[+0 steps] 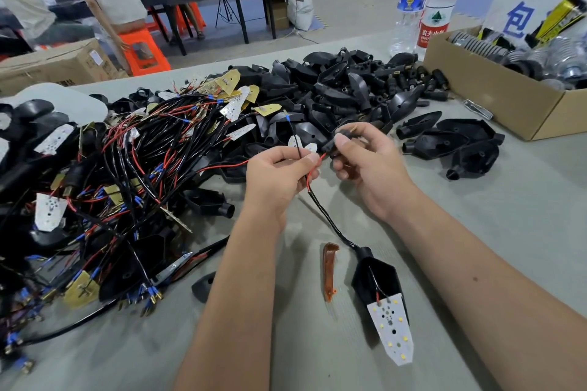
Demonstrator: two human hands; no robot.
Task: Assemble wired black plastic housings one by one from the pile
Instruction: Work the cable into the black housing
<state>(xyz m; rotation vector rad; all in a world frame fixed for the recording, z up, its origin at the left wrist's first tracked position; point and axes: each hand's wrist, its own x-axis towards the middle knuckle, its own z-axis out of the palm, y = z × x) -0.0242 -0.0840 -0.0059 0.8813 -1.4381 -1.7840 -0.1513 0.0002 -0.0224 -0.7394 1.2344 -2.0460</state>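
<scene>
Now each hand (279, 174) (368, 165) pinches thin red-and-black wires (309, 182) near glossy housings (333, 92).

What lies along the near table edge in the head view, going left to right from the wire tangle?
Wire tangle → small black cap → amber lens → black housing with its LED board sticking out.

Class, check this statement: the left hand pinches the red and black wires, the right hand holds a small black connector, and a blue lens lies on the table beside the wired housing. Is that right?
Not quite. The head view shows the lens is amber-orange, not blue. The rest stands: left hand pinches the wires, right hand holds the connector, and the lens lies beside the housing.
</scene>
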